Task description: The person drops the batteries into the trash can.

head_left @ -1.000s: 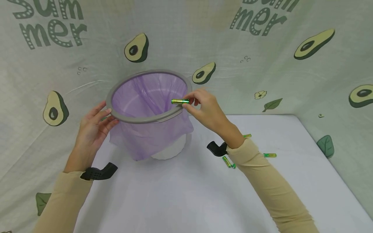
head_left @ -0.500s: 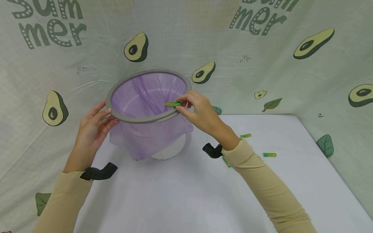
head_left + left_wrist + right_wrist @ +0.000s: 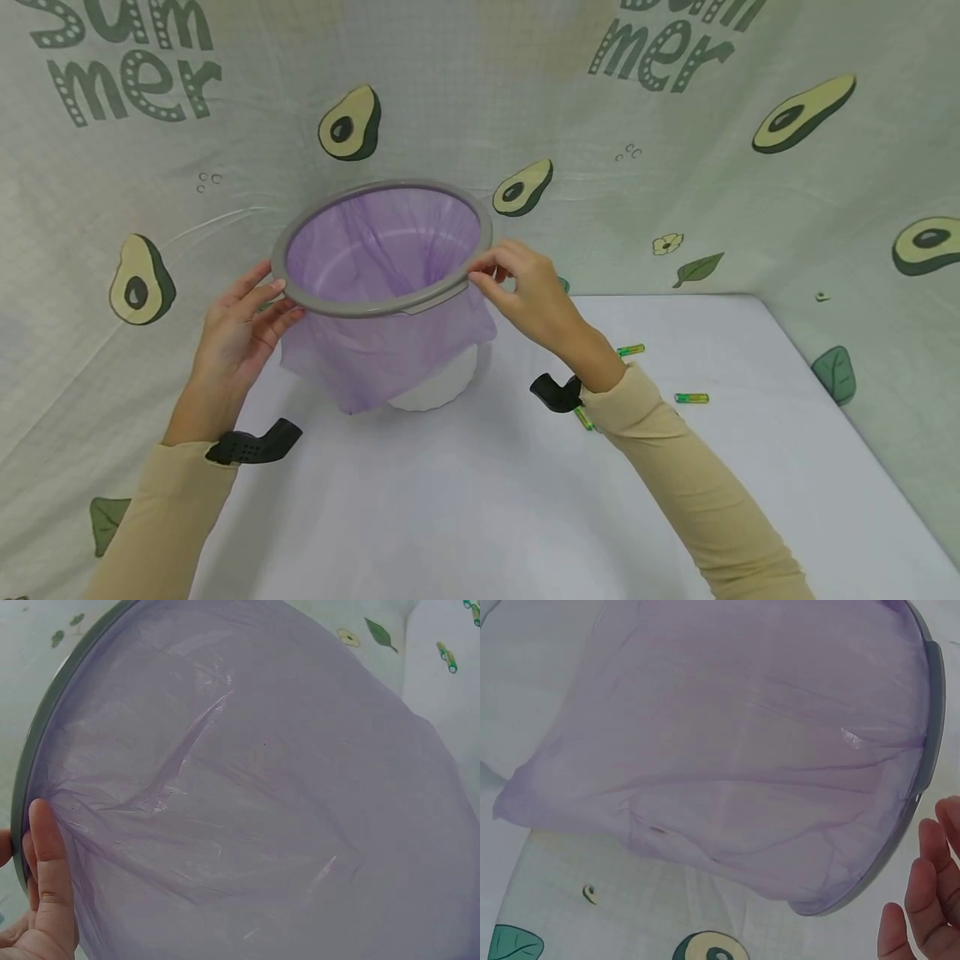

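Note:
A white trash can point(image 3: 438, 387) with a grey rim point(image 3: 352, 308) stands on the table, lined with a purple plastic bag point(image 3: 390, 350) folded down over its outside. My left hand point(image 3: 240, 329) holds the rim on the left, thumb above and fingers beneath; the left wrist view shows its fingers point(image 3: 51, 877) against the bag. Beside the rim's right edge hovers my right hand point(image 3: 528, 292), fingers loosely bent and nothing between them. In the right wrist view those fingers point(image 3: 922, 896) are apart from the rim. No battery shows on the visible part of the bag's inside.
Green-and-yellow batteries lie on the right of the white table point(image 3: 420, 517): one battery point(image 3: 631, 350) farther back, another battery point(image 3: 692, 398) to the right, and a battery point(image 3: 584, 418) partly behind the right wrist. A printed avocado cloth point(image 3: 585, 125) hangs behind the table.
My right hand moved left over the rim with a battery, let go of it, and drew back right, now holding nothing. The left hand and the can stayed in place.

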Motion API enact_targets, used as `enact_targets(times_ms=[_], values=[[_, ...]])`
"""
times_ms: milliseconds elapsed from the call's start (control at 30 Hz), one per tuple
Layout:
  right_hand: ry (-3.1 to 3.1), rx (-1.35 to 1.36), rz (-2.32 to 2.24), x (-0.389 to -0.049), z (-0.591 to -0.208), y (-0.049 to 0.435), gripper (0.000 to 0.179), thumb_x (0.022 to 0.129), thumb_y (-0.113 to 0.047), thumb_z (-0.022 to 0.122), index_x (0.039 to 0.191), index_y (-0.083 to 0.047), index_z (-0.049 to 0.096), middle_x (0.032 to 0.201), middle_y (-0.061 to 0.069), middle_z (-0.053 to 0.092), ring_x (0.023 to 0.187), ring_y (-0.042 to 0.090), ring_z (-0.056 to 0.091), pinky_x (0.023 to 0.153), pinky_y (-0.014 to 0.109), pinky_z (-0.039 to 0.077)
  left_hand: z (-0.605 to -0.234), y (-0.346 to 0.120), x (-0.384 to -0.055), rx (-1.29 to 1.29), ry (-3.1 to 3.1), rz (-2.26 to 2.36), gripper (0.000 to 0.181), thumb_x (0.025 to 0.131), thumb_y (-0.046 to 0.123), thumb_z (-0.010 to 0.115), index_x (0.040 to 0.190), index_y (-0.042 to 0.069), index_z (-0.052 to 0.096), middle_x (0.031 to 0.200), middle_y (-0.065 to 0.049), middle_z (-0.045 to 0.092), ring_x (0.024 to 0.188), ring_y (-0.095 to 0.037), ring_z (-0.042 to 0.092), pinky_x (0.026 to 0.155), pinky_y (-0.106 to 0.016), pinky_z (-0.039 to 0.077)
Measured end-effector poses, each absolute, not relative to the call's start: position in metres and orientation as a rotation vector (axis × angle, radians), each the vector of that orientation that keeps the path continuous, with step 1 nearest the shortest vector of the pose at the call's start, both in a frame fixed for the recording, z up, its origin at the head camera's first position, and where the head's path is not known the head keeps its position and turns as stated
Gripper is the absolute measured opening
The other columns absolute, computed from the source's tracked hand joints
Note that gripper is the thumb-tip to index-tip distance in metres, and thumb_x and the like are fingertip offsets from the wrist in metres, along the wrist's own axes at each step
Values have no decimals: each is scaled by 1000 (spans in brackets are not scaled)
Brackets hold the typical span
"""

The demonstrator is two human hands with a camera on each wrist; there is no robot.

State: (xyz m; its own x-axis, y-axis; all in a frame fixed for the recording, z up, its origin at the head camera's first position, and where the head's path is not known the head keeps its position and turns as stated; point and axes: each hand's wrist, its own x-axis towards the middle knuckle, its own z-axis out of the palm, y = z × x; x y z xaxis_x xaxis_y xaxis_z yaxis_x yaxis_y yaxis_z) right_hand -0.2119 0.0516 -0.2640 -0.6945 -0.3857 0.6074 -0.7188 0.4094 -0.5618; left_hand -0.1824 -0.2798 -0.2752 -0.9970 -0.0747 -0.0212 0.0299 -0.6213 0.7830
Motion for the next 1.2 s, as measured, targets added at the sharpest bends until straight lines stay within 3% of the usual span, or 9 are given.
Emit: enact_targets(times_ms=[533, 733, 900, 1200], values=[[-2270, 889, 1214, -209, -272, 73, 10, 87, -7, 63, 96, -3, 67, 90, 7, 65, 79, 15, 55, 70, 25, 46, -275, -279, -181, 132, -1430, -2719, 60, 86, -3, 61, 140, 12, 39, 121, -3, 44, 77, -18, 61, 68, -26, 58], [-2339, 829, 1217, -207, -280, 91, 13, 89, -10, 62, 100, -3, 66, 92, 6, 65, 83, 15, 55, 76, 28, 47, -275, -279, -181, 114, -1400, -2739, 50, 87, -4, 59, 132, 11, 47, 120, -4, 44, 77, -19, 61, 68, -27, 58], [-2379, 749, 1193, -204, -290, 111, 14, 89, -11, 63, 100, -4, 66, 95, 6, 65, 85, 13, 54, 80, 33, 47, -275, -278, -182, 93, -1411, -2733, 50, 87, -4, 58, 133, 11, 46, 122, -4, 42, 78, -19, 61, 68, -26, 58], [-2471, 621, 1127, -195, -312, 152, 18, 90, -15, 62, 104, -5, 65, 100, 6, 66, 92, 15, 55, 82, 28, 43, -274, -280, -183, 94, -1396, -2742, 51, 87, -5, 58, 134, 10, 45, 122, -4, 43, 77, -20, 61, 67, -27, 58]])
